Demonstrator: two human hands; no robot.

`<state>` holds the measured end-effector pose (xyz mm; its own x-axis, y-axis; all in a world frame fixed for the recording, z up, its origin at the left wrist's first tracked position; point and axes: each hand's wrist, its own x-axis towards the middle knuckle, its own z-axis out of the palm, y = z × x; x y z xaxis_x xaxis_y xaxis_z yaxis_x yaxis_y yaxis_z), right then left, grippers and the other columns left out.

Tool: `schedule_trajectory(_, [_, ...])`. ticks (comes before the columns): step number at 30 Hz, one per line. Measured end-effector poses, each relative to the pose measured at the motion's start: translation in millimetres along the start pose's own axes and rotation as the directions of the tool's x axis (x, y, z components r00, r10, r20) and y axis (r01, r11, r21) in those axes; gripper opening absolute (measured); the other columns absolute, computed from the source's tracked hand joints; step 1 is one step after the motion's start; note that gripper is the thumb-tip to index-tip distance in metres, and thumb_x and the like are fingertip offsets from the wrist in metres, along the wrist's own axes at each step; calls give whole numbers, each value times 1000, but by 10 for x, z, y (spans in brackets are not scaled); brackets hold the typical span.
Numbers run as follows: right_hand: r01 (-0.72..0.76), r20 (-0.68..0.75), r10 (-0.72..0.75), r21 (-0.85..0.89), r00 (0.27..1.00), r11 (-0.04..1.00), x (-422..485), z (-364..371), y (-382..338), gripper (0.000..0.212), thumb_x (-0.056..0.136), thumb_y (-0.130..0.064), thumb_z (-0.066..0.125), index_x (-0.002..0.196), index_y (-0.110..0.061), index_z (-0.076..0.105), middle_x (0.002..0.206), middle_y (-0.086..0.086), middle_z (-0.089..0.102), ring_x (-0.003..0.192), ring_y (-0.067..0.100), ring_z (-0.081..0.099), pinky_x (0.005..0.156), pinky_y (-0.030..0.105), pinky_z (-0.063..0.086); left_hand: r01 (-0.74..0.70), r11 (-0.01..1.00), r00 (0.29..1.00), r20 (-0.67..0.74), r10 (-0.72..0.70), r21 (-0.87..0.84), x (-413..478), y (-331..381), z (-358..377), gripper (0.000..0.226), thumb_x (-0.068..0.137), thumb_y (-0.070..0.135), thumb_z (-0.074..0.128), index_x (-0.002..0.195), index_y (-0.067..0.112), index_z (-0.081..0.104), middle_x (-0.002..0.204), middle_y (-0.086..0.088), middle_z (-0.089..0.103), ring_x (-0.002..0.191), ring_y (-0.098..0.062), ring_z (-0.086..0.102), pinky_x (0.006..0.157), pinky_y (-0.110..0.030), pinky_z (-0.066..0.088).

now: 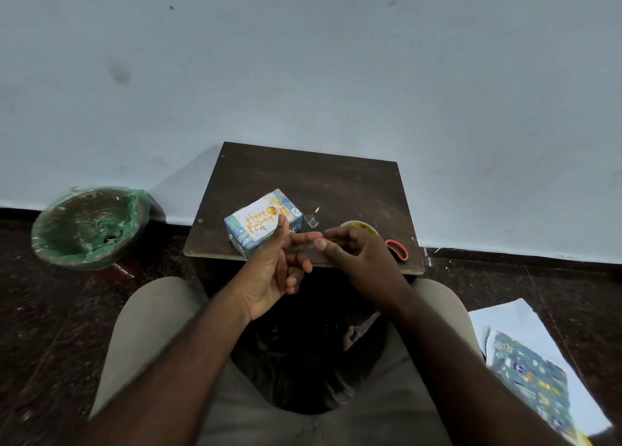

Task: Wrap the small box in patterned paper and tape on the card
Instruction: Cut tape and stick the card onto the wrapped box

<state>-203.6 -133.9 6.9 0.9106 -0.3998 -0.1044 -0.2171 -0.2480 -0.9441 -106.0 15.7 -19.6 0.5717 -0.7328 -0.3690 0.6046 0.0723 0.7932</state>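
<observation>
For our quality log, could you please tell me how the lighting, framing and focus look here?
Head view: tilted frame, the skirting slopes down rightward; dim, even light leaves the dark table low in detail; lettering on the card stays readable; lower corners look soft.

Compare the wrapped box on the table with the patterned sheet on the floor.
The wrapped box sits on the table; the patterned sheet lies on the floor. The box is a block; the sheet is flat. The box bears a card; the sheet bears none. Both show blue patterned paper.
</observation>
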Motion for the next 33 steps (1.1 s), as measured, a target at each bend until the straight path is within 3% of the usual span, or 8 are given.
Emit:
schedule_trajectory(7, [38, 56, -44, 97, 997, 995, -1, 22, 51, 8, 93, -14, 67, 97, -10, 73, 82, 9, 75, 73, 19, 68, 71, 33, 54, 52, 992, 992, 118, -38, -116, -76, 44, 43, 84, 79, 78, 33, 98, 10, 78, 63, -8, 61, 32, -7, 39, 37, -15, 27])
schedule_trajectory(14, [64, 85, -72, 98, 994, 993, 97, -168, 8, 8, 93, -10, 66, 91, -9, 73, 79, 5, 74, 71, 17, 67, 67, 27, 52, 143, 965, 961, 266, -82, -220, -151, 104, 56, 89, 75, 80, 28, 86, 8, 79, 56, -10, 62, 29, -10, 44, 32, -15, 35])
schedule_trajectory(17, [-28, -8, 31, 259, 999, 966, 134, -243, 12, 10, 94, -5, 62, 88, -2, 69, 81, 14, 73, 67, 20, 64, 61, 26, 50, 110, 967, 958, 285, -41, -232, -144, 112, 30, 83, 72, 83, 45, 83, 8, 78, 61, -11, 66, 31, -12, 50, 33, -16, 39])
schedule_trajectory(20, [-113, -3, 119, 304, 993, 946, 126, -272, 25, 12, 94, -3, 59, 88, 1, 68, 83, 17, 72, 66, 18, 64, 59, 24, 50, -143, 989, 988, 55, 141, 38, -52, 49, 62, 49, 70, 62, 77, 84, 14, 78, 66, -9, 68, 41, -13, 55, 40, -22, 43])
schedule_trajectory(22, [-176, 17, 181, 330, 983, 928, 106, -231, 49, 12, 94, -5, 60, 91, 3, 68, 85, 16, 73, 69, 18, 65, 60, 24, 50, -281, 862, 917, -147, 371, 422, 8, -29, 92, 18, 81, 36, 79, 92, 21, 78, 80, -4, 71, 59, -11, 62, 55, -28, 51])
schedule_trajectory(26, [-274, 64, 273, 421, 960, 865, 40, -118, 72, 11, 93, -9, 60, 94, -2, 68, 85, 12, 73, 74, 16, 67, 66, 27, 48, -440, 372, 770, 130, 625, 817, 45, -164, 88, 54, 82, 22, 79, 132, 16, 61, 126, 10, 60, 109, -4, 60, 89, -14, 50])
schedule_trajectory(29, [-312, 97, 301, 444, 949, 840, 20, -25, 83, 21, 95, -14, 58, 104, 2, 68, 90, 10, 73, 77, 15, 66, 68, 28, 49, -449, 254, 753, 210, 624, 856, 38, -156, 95, 51, 82, 15, 79, 130, 10, 63, 127, 5, 63, 118, 2, 53, 101, -7, 39])
schedule_trajectory(33, [-351, 129, 332, 489, 935, 799, 7, 80, 78, 17, 95, -16, 57, 97, -5, 70, 88, 8, 72, 79, 17, 66, 69, 29, 49, -443, 314, 772, 179, 610, 840, 17, -121, 84, 34, 85, 9, 75, 119, 8, 71, 113, 0, 72, 107, 2, 61, 90, -5, 45])
